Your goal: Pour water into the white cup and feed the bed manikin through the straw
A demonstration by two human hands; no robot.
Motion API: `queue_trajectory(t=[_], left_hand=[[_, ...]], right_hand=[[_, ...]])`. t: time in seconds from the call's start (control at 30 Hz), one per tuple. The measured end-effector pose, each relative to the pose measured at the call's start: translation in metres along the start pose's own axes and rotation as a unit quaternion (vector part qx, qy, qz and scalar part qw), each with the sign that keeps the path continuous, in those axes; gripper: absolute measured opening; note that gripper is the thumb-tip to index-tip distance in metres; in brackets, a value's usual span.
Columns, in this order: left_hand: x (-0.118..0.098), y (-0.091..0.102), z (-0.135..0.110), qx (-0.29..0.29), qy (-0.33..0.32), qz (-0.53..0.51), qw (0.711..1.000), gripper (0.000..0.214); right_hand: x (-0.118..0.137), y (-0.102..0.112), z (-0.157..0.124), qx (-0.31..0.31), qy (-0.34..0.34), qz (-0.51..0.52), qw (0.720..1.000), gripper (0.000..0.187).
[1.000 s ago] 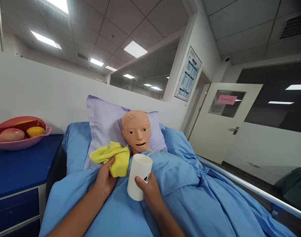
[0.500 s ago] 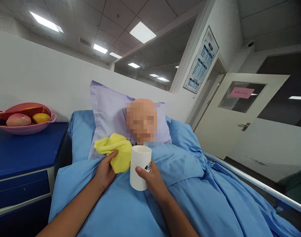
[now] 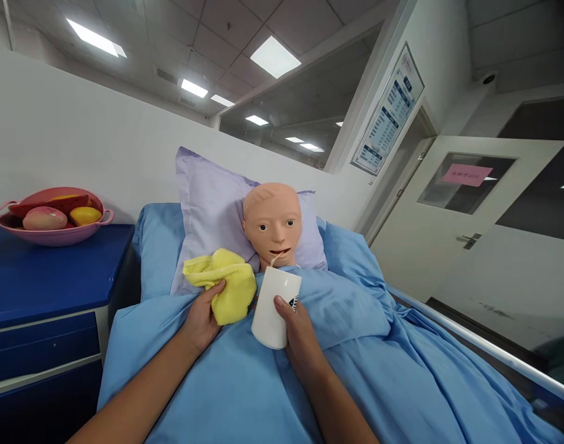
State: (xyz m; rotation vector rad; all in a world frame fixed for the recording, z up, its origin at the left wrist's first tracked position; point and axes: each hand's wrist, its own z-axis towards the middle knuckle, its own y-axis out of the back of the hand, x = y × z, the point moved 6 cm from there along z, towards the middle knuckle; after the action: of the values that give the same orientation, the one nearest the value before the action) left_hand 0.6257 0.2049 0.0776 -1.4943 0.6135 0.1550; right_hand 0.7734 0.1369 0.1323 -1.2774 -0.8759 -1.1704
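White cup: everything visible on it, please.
The white cup is a plain, roughly cylindrical vessel with a smooth, slightly glossy surface; ceramic or plastic, can't tell. A dark striped mark shows on its right side, partly covered by the right hand gripping it. It tilts toward the mannequin, hiding its contents. A pale bent straw rises past the rim to the mannequin's mouth; contact there is unclear, as is whether the base touches the blue blanket.
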Motion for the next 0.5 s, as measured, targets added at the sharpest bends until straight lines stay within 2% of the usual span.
queue_trajectory(t=[0.33,0.5], left_hand=[[-0.0009,-0.0002,-0.0020,-0.016,-0.007,0.004,1.000,0.041],[-0.0020,-0.0004,-0.0030,-0.013,-0.015,0.016,1.000,0.041]], right_hand=[[0.0005,0.0014,0.0015,-0.038,-0.026,0.069,0.997,0.049],[-0.0003,0.0007,-0.0001,-0.037,-0.020,0.049,0.998,0.050]])
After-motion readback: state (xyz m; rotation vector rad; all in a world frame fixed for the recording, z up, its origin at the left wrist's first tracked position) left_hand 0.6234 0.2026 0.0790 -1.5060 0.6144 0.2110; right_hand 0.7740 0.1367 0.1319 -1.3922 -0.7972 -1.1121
